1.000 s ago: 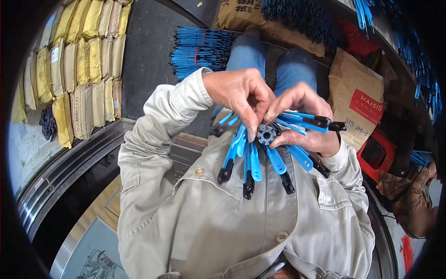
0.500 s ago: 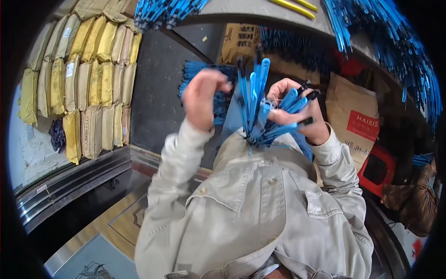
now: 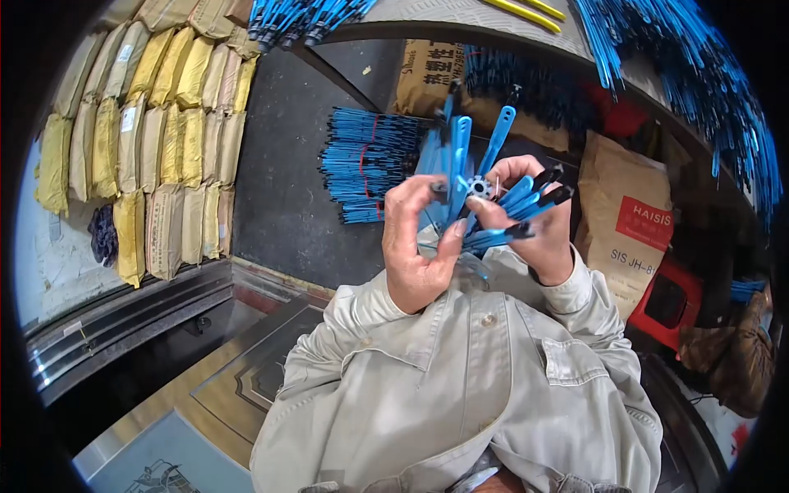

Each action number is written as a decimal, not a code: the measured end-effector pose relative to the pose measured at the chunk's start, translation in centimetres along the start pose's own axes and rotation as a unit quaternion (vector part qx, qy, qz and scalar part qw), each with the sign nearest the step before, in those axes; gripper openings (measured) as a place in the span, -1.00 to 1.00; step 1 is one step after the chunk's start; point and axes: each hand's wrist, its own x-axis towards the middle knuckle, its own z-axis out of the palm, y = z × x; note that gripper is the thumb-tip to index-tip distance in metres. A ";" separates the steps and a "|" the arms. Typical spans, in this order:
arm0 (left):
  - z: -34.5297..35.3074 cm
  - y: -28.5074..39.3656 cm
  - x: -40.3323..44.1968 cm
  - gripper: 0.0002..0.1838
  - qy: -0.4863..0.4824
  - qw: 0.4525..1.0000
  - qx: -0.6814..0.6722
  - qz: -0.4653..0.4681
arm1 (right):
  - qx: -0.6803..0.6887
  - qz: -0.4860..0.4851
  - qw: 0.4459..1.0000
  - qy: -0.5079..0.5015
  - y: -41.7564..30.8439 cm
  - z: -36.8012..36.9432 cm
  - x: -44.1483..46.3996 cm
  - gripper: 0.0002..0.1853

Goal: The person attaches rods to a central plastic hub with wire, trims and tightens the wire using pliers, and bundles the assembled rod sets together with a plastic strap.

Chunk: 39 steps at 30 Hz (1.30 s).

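Your right grip [image 3: 546, 237] pinches the grey hub [image 3: 485, 194] amid blue strips [image 3: 497, 140]; your left grip [image 3: 416, 256] is beside them, whether pinching any I cannot tell.

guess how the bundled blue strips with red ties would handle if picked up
The bundled blue strips would probably lift in clumps, since red ties band them. Individually they'd likely flex, being narrow. Rolling seems unlikely: they lie flat.
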 end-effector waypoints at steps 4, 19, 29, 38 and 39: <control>0.1 0.4 -0.7 -0.48 -0.030 0.999 0.020 0.006 | -0.027 -0.006 1.000 0.002 0.0 0.1 -0.7 -0.70; 0.3 -0.2 1.7 -0.58 -0.144 0.979 -0.132 -0.057 | 0.069 -0.007 0.997 0.019 1.5 -0.5 -1.9 -0.68; 1.7 -0.2 0.9 -0.59 -0.081 0.993 -0.076 0.038 | 0.019 0.028 0.999 -0.010 0.8 -1.1 -1.6 -0.61; -1.1 -1.7 1.3 -0.55 -0.134 0.942 -0.267 -0.152 | 0.275 0.150 0.927 -0.205 0.5 -4.1 -0.3 -0.64; -1.8 -2.0 1.9 -0.54 -0.177 0.925 -0.300 -0.153 | 0.242 0.160 0.923 -0.252 1.1 -4.5 -0.4 -0.67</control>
